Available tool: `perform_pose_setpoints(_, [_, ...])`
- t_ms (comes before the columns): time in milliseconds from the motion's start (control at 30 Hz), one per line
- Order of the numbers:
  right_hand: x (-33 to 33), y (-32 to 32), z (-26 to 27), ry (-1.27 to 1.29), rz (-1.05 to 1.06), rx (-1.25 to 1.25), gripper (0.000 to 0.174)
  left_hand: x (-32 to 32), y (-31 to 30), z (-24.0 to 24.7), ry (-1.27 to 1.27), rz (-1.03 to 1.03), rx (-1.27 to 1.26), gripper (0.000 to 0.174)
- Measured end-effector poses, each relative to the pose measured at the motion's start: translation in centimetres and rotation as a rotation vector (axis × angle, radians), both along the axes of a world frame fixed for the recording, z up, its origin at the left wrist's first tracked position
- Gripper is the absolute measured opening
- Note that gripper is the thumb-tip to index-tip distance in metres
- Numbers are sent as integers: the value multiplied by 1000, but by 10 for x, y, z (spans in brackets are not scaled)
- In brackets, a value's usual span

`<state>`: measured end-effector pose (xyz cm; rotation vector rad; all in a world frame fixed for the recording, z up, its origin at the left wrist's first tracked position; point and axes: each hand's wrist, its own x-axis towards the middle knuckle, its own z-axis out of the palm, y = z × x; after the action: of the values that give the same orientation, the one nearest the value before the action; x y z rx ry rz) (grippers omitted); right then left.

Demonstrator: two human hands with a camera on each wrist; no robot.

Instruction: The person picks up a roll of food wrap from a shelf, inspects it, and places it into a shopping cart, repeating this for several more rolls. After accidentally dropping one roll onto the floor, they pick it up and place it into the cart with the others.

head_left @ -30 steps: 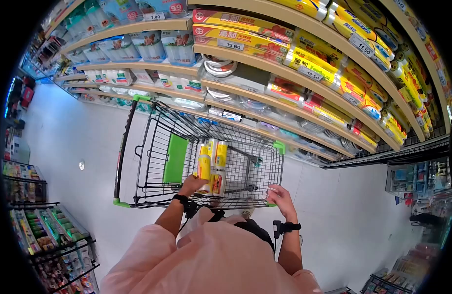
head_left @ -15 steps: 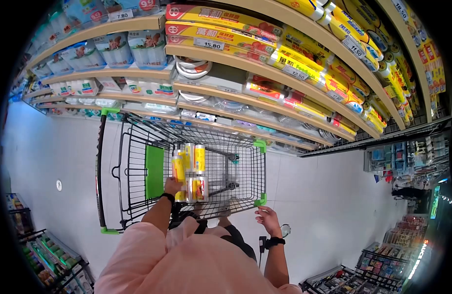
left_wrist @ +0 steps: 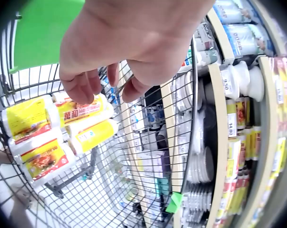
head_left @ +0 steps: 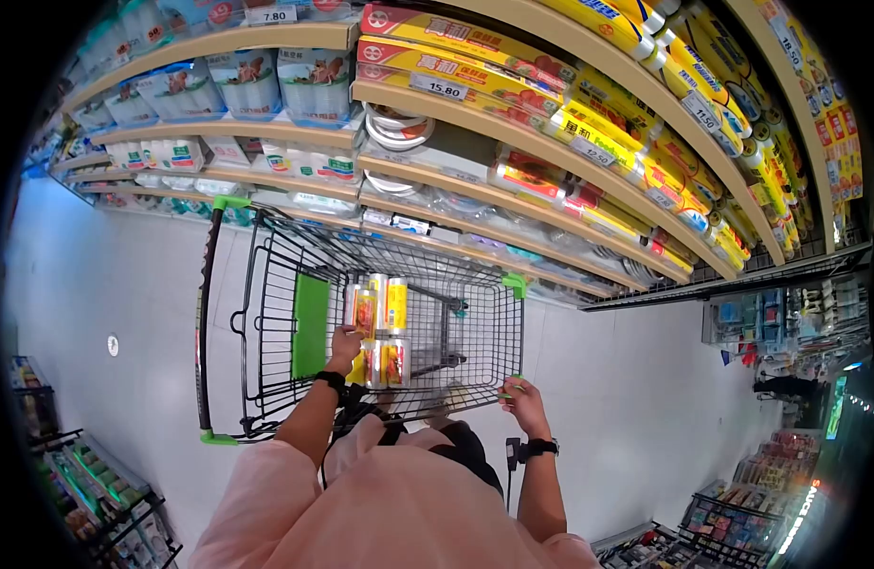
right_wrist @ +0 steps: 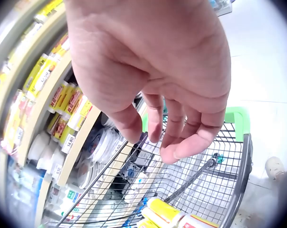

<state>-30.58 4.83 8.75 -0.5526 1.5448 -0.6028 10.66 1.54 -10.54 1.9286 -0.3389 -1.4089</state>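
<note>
The black wire shopping cart [head_left: 489, 332] stands before me with several rolls of yellow-labelled film [head_left: 396, 308] in its basket. My left hand [head_left: 345, 349] hangs over them, close by a roll with a red and yellow label [head_left: 364, 313]. In the left wrist view its fingers [left_wrist: 82, 90] dangle loosely above the rolls, with a gap to the thumb and nothing between them. The right hand [head_left: 524, 403] hovers at the cart's near right corner, fingers loosely bent and holding nothing. In the right wrist view the basket mesh shows below its fingertips [right_wrist: 169, 154].
Tall shelves [head_left: 266, 133] run along the cart's far side, stocked with boxed cling film [head_left: 465, 47], yellow rolls and packs of cups. A green panel [head_left: 311, 327] fills part of the cart's left end. Display racks [head_left: 100, 498] stand behind me at lower left.
The left hand has let go of the roll it gripped, which now rests among the others with its red label showing. The right hand stays near the cart's corner; the head view has shifted.
</note>
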Motion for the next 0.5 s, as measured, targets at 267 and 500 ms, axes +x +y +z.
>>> perform_pose_setpoints(267, [27, -28, 17, -67, 19, -25, 25, -17, -2, 111, 473, 50, -202, 24])
perform_pose_setpoints(500, [18, -80, 15, -89, 78, -93, 25, -27, 3, 154, 470, 85, -277, 14])
